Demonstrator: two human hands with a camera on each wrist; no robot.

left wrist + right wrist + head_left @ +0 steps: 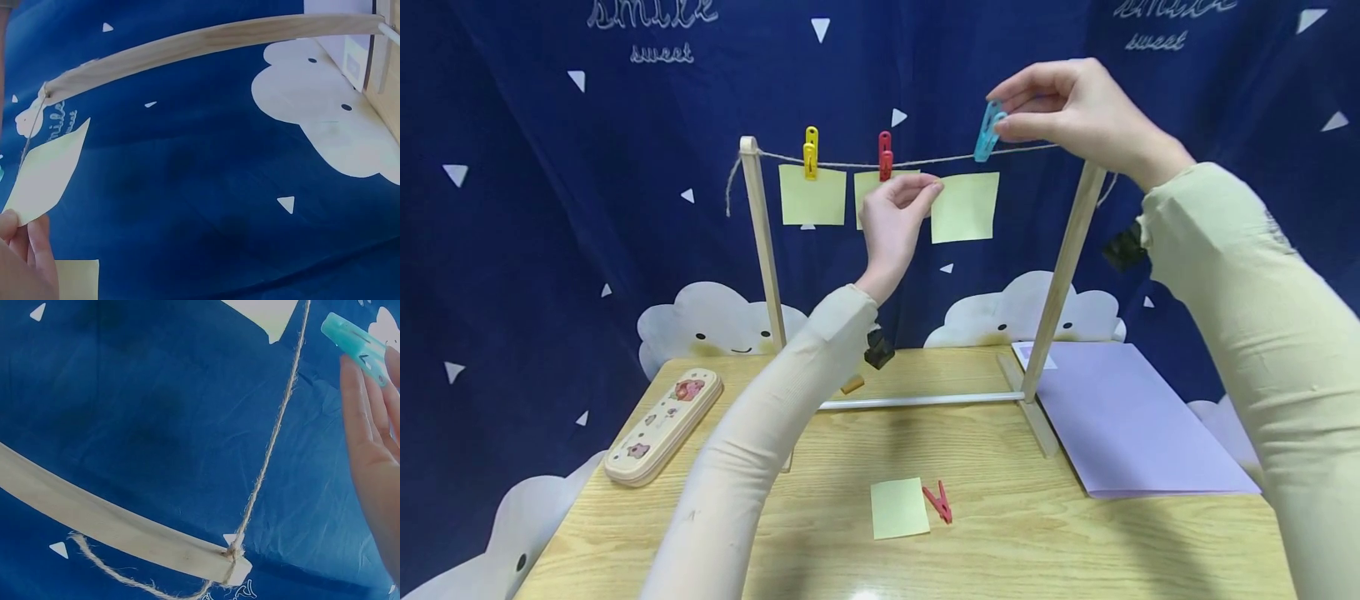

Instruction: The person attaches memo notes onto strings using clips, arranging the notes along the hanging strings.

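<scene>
Grip of the left hand (895,227): closed at the fingertips on the upper left corner of a pale yellow sticky note (965,208), which is held below a twine line (938,160). Grip of the right hand (1086,112): clamped on a light blue clothespin (987,135), held tip downward above that note; a gap between clothespin and twine is shown in the right wrist view. Twine strung between the posts of a wooden stand (1062,283). Left note (812,202), hung by a yellow clothespin (810,155). Middle note (863,208), hung by a red clothespin (886,157) and partly hidden by the left hand. On the wooden surface (1037,533): one loose note (899,510); second red clothespin (941,505), laid just beside it; decorated cream pencil case (662,429), placed at left; lilac folder (1138,417), placed at right.
</scene>
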